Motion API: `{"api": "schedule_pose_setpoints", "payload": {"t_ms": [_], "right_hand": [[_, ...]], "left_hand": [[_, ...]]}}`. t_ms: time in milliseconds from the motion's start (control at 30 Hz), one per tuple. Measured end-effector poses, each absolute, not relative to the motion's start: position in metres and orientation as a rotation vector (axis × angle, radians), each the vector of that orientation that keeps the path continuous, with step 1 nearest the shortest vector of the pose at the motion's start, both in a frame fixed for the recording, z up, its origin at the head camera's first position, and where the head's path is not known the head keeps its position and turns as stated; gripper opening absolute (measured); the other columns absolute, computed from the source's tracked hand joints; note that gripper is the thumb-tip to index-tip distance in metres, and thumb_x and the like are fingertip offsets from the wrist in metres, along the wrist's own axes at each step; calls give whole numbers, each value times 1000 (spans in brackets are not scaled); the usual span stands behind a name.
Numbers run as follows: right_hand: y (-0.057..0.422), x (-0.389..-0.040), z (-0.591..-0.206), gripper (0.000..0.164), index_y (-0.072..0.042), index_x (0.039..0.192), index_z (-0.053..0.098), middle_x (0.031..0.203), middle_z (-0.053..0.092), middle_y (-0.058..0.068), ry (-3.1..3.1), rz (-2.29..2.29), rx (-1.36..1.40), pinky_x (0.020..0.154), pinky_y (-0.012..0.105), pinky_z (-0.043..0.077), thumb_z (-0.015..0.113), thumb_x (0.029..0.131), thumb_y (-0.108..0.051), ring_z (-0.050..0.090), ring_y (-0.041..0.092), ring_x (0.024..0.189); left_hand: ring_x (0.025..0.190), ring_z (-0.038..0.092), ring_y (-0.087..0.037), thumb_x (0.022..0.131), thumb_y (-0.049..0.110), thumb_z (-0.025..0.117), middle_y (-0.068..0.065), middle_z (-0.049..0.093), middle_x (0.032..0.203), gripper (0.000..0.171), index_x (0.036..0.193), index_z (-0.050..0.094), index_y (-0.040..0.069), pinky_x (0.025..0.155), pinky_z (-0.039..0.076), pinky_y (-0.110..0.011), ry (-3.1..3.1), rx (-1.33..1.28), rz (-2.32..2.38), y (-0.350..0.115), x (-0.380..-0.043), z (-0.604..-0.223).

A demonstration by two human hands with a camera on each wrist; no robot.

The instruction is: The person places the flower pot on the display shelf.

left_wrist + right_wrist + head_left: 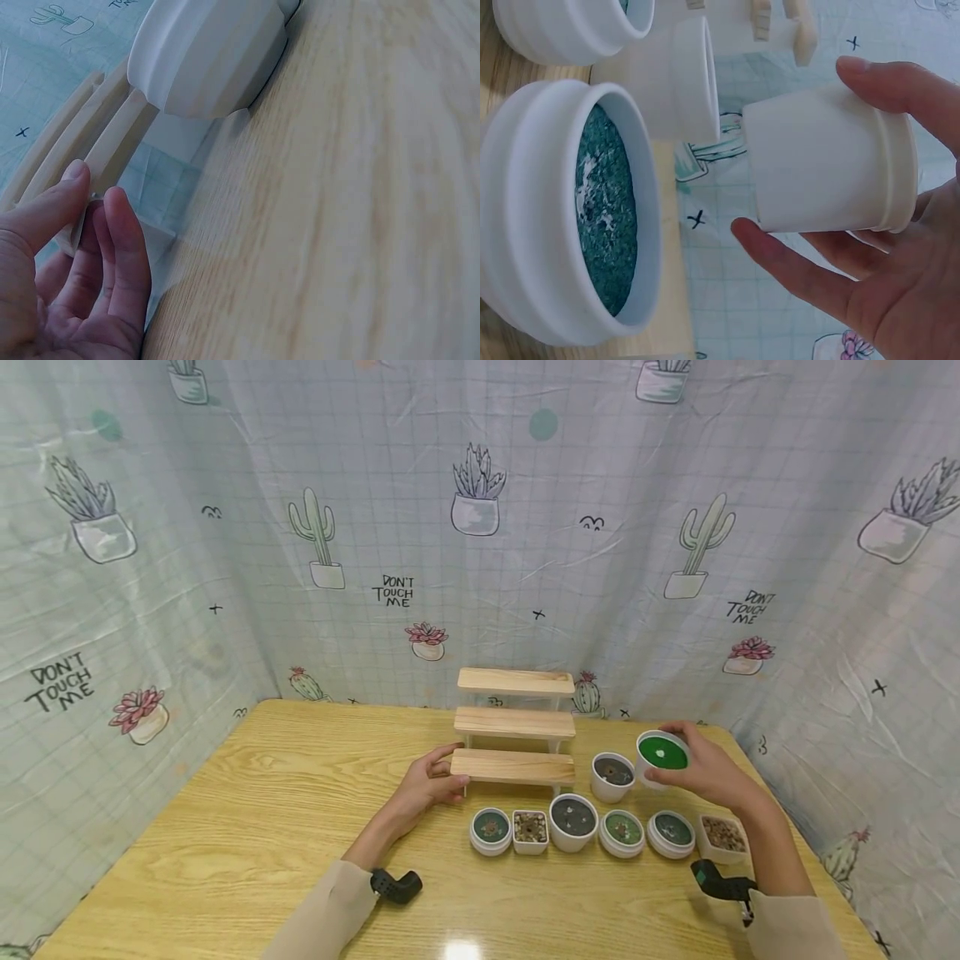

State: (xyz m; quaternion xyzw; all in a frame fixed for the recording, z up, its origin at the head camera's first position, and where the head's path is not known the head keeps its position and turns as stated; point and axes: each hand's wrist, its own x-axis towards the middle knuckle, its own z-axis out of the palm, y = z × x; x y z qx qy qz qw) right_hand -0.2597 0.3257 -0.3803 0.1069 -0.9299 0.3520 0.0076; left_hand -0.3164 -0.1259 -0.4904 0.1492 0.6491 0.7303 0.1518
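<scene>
A three-tier display stand with pale wooden boards (513, 766) and clear supports stands at the back of the table. My left hand (431, 783) grips the left end of its lowest board, thumb on top and fingers curled by the edge, as the left wrist view (82, 255) also shows. To the right of the stand, my right hand (701, 768) holds a white round pot (652, 774) with a bright green filling and a pale spot in its middle. In the right wrist view the thumb and fingers wrap round this pot (825, 161), which hangs off the tabletop.
A white pot with dark filling (612, 781) stands between the stand and the held pot. In front runs a row of several small planters, among them a square one with pebbles (530, 832) and a larger dark-filled pot (573, 823). A printed curtain (375, 543) encloses the wooden table (300, 793).
</scene>
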Motion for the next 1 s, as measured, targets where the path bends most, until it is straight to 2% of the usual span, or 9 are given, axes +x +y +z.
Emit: {"api": "schedule_pose_setpoints", "payload": {"t_ms": [300, 600, 833, 1000], "right_hand": [[319, -258, -373, 77, 3, 147, 37, 132, 58, 24, -2860, 1096, 390, 82, 35, 54, 79, 92, -32, 61, 26, 105], [310, -258, -372, 78, 1, 149, 36, 136, 56, 25, -2830, 1098, 374, 83, 36, 54, 78, 93, -32, 61, 32, 111], [300, -262, -373, 77, 2, 147, 40, 132, 59, 25, -2779, 1032, 418, 79, 33, 55, 81, 91, -31, 63, 33, 108], [287, -268, -369, 79, 1, 149, 38, 134, 59, 25, -2798, 1047, 458, 82, 35, 57, 80, 91, -33, 64, 35, 111]], "left_hand": [[82, 69, -13, 94, 9, 76, -2, 63, 97, 80, 161, 32, 11, 78, 65, -30, 1879, 405, 2094, -127, -315, -490], [84, 69, -14, 94, 8, 75, -3, 66, 100, 80, 161, 32, 11, 78, 65, -30, 1874, 417, 2097, -127, -317, -491], [81, 69, -14, 94, 8, 76, -4, 67, 99, 80, 161, 32, 12, 77, 65, -29, 1876, 398, 2100, -125, -318, -493], [81, 69, -14, 94, 8, 76, -5, 67, 100, 79, 161, 33, 12, 77, 65, -29, 1866, 385, 2106, -125, -316, -491]]}}
